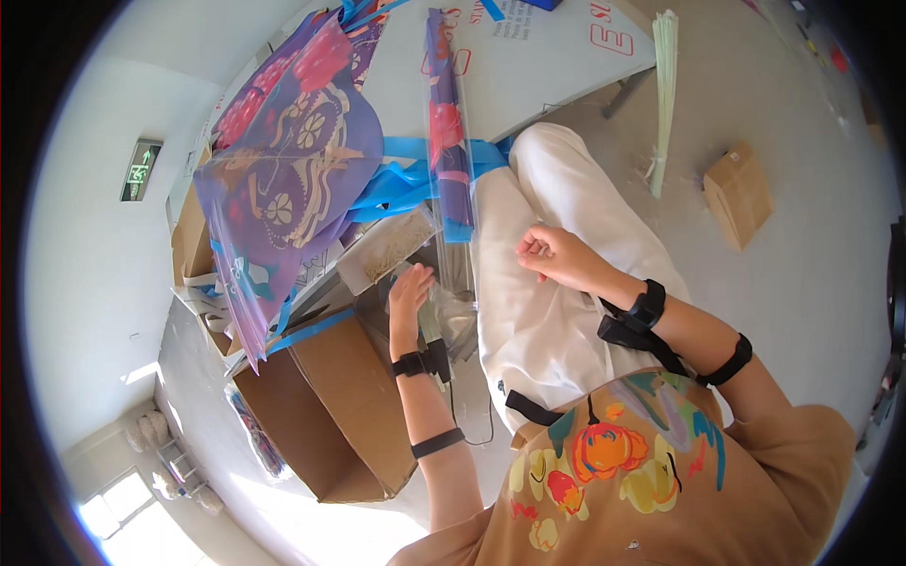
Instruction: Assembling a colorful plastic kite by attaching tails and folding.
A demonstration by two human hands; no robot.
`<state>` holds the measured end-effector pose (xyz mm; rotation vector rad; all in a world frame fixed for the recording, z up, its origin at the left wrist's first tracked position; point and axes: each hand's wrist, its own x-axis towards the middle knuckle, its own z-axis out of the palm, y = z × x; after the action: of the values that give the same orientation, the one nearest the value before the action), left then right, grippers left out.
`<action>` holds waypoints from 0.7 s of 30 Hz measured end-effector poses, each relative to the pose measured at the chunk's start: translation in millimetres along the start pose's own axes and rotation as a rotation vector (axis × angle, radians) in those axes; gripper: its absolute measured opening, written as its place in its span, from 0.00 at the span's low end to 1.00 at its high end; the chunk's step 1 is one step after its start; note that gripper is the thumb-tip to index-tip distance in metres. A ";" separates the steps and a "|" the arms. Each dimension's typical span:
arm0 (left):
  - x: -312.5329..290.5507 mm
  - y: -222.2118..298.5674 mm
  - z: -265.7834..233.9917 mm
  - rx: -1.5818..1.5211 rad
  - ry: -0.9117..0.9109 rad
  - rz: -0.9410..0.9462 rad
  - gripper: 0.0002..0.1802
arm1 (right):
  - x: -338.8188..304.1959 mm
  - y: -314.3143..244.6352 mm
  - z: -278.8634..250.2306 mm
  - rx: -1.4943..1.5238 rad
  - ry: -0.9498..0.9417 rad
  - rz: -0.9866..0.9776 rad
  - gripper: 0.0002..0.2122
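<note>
- The clear plastic sleeve (451, 302) lies at the near edge of the counter (557, 66), hanging partly over the person's lap; it looks limp and see-through, so its exact outline is hard to tell.
- The left hand (411, 292) rests flat against the sleeve's left side, fingers (415, 278) straight and spread a little, clamped on nothing; the flat palm seems to press the slippery film steady.
- The right hand (552, 253) hovers to the right of the sleeve, above the white-trousered thigh, fingers curled loosely inward with nothing visibly in them.
- Just beyond the sleeve, a rolled purple kite in its narrow wrapper (448, 123) lies lengthwise on the counter, over blue ribbon tails (406, 179).
- To the sleeve's left and further back, an opened purple kite with a butterfly pattern (283, 160) spreads over the counter's edge.
- Below and left of the sleeve stands an open cardboard box (330, 415) on the floor.
- Well to the sleeve's right, a bundle of pale thin rods (663, 94) and a small brown box (738, 193) lie on the floor.
</note>
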<state>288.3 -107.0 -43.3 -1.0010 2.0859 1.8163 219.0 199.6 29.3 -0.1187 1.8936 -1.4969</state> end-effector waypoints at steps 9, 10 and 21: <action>-67.2 86.4 50.0 -0.499 -0.327 0.202 0.21 | -4.2 -19.6 14.6 0.592 -0.088 0.294 0.26; -76.5 94.1 55.9 -0.489 -0.311 0.158 0.21 | -7.1 -23.0 13.6 0.693 -0.139 0.349 0.27; -142.7 114.8 88.7 0.484 0.137 0.876 0.11 | -42.9 -39.7 -10.2 0.461 -0.137 0.251 0.15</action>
<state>302.1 28.3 108.0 -0.0605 3.1363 1.3593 231.5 215.6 85.1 0.2159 1.3596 -1.6583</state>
